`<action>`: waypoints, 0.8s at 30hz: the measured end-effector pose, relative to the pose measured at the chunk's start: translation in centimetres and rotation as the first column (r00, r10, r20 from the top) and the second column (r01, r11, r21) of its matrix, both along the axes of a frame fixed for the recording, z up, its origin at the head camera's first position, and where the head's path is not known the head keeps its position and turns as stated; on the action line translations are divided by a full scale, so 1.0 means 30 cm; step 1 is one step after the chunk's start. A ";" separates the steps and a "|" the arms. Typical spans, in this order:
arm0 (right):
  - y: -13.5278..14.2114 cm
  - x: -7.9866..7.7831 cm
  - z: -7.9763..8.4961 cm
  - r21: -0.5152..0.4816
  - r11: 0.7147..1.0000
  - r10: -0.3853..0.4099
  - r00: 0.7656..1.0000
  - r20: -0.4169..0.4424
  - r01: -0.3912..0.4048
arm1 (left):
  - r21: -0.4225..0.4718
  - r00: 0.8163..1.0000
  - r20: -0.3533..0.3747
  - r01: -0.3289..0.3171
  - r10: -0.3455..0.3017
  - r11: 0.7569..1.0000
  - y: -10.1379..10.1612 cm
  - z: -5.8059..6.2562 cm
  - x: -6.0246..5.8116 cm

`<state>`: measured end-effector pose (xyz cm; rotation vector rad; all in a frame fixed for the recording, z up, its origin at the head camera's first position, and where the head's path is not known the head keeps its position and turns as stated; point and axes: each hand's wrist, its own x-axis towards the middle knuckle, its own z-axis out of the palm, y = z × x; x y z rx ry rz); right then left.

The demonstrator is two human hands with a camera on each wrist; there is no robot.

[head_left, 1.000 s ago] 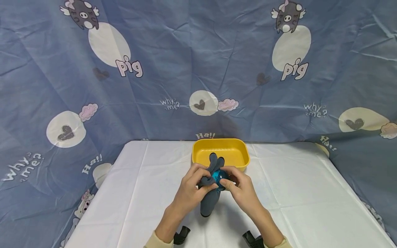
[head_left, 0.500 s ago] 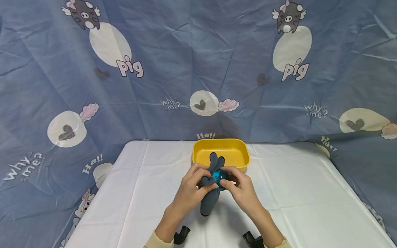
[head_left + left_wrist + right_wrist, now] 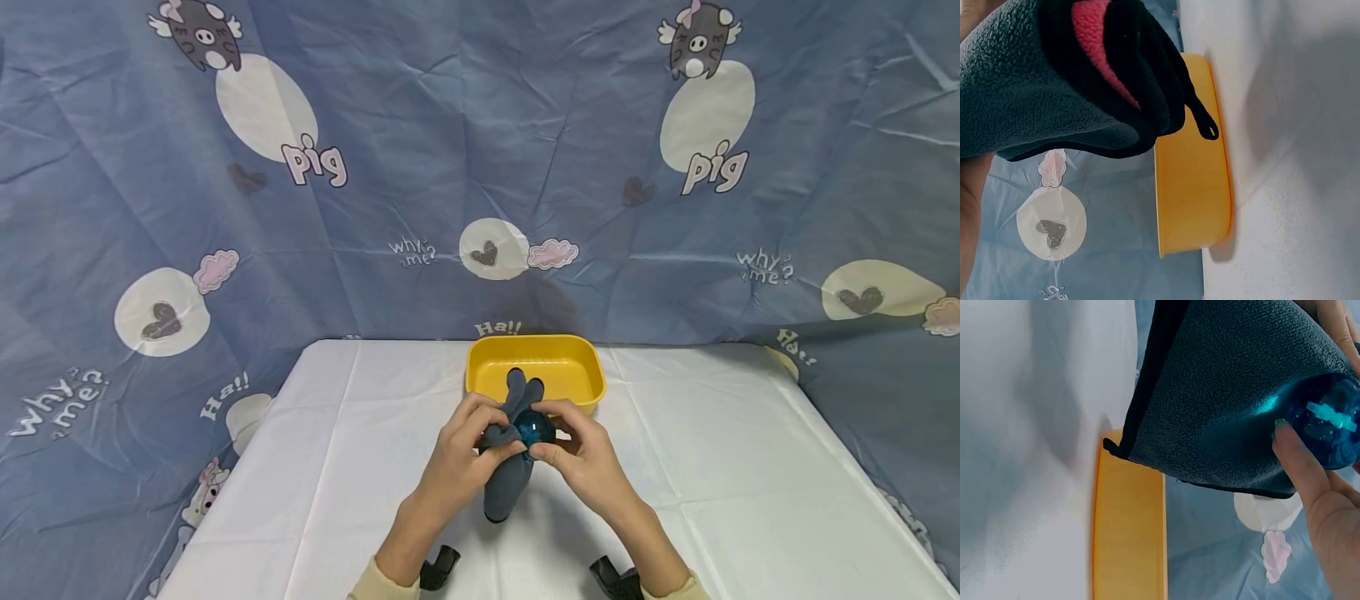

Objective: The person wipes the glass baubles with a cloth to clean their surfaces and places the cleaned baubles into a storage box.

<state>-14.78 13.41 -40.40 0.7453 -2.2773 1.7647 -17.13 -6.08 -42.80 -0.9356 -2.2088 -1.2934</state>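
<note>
My left hand (image 3: 465, 450) grips a bunched dark grey towel (image 3: 508, 487) with black edging. In the left wrist view the towel (image 3: 1035, 94) shows a pink-red stripe and a small hanging loop. Between finger and thumb, my right hand (image 3: 588, 458) pinches a clear blue glittery ball (image 3: 536, 427) against the cloth. The right wrist view has the ball (image 3: 1329, 422) beside the spread towel (image 3: 1229, 394), the tip of one digit at its edge. Both are up off the table, and part of the ball is covered by the fingers.
A yellow plastic basin (image 3: 577, 367) stands just beyond the hands on the white-covered table (image 3: 375, 433). Behind it hangs a blue printed cloth (image 3: 420, 167). Black wrist mounts (image 3: 441, 568) show below the hands.
My right thumb has shifted slightly down and left along the ball, and the ball looks darker and a little turned. The left hand and towel stay nearly where they were.
</note>
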 end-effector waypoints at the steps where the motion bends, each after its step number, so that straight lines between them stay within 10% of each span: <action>1: 0.001 -0.002 -0.002 -0.004 1.000 0.007 1.000 -0.007 -0.007 | 0.001 1.000 0.002 0.001 -0.001 1.000 -0.001 0.000 0.000; 24: 0.009 -0.030 -0.057 -0.024 0.999 0.044 0.995 -0.085 -0.046 | 0.001 1.000 0.007 -0.001 0.001 1.000 0.004 -0.004 -0.003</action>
